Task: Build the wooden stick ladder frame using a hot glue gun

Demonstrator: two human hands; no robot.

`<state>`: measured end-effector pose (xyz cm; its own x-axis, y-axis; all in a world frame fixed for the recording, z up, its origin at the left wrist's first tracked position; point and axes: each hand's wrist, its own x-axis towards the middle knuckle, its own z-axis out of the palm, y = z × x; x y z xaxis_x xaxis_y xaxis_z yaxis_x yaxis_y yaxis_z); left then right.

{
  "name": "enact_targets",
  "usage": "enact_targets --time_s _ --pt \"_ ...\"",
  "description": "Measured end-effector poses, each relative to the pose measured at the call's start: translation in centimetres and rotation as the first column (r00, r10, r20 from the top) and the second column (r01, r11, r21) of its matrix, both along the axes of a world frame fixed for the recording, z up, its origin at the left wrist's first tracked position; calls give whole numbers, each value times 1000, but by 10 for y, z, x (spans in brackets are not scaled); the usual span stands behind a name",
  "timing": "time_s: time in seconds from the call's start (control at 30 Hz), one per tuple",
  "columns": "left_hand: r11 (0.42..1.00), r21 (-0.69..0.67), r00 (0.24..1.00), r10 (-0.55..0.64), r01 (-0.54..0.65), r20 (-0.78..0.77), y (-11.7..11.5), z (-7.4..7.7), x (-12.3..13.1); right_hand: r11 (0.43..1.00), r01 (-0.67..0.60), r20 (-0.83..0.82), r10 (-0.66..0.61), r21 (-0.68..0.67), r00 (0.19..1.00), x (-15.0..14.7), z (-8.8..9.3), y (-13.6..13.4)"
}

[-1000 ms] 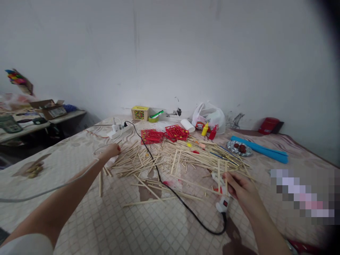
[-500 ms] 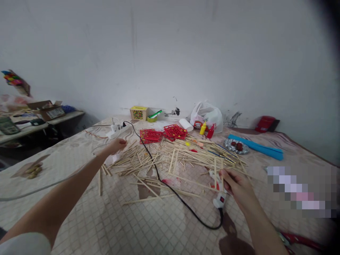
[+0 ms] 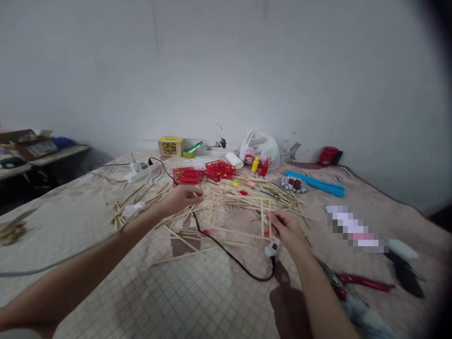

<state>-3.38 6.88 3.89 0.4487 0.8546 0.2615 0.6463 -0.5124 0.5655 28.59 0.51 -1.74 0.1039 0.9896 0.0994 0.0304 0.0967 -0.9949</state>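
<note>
Patterned cloth [image 3: 190, 292], black cord [image 3: 232, 257] across sticks [image 3: 243, 200]

Left hand [image 3: 185, 195] and right hand [image 3: 286, 228] were both bare, fingers [image 3: 197, 191] ungloved. Left forearm [image 3: 106, 256] was slim and bare to about the elbow; a sliver of pale, whitish sleeve [image 3: 24, 334] showed at the bottom-left edge, fabric looked plain, detail too small to read. Right forearm [image 3: 318, 285] was also slim, bare down to the frame edge.
</note>
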Motion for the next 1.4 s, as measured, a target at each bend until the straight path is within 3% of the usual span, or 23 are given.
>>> enact_targets --time_s 0.1,0.17,0.33,0.47,0.6,0.8,0.93,1.0,1.13,1.4 --pt "971 57 970 -226 231 -87 -29 -1 50 1000 -16 11 16 20 1000 -2 0 0" --pt "941 93 940 -309 324 -146 -41 -6 72 1000 -10 15 9 24 1000 -2 0 0" --pt "915 195 921 -304 353 -241 -46 -18 87 1000 4 4 -4 29 1000 0 2 0" --pt "928 274 951 -186 252 -247 -47 -23 70 1000 6 -23 -6 25 1000 1 4 -1" --pt "952 295 967 -6 84 -255 -49 -33 35 1000 29 -42 -29 3 999 3 4 -1" --pt "979 191 934 136 -75 -331 -30 -54 -34 999 38 -45 -38 -7 998 6 2 0" --pt "943 118 863 332 -310 -381 -6 -59 -76 997 69 -59 -70 -23 996 8 2 0" --pt "935 23 834 326 -354 -445 3 -61 -89 997 72 -58 -74 -22 996 9 2 1" --pt "913 -90 800 297 -398 -521 8 -64 -95 998 59 -54 -60 -16 997 11 0 2" --pt "900 -137 806 292 -413 -514 5 -57 -81 998 60 -56 -60 -2 997 10 3 0"
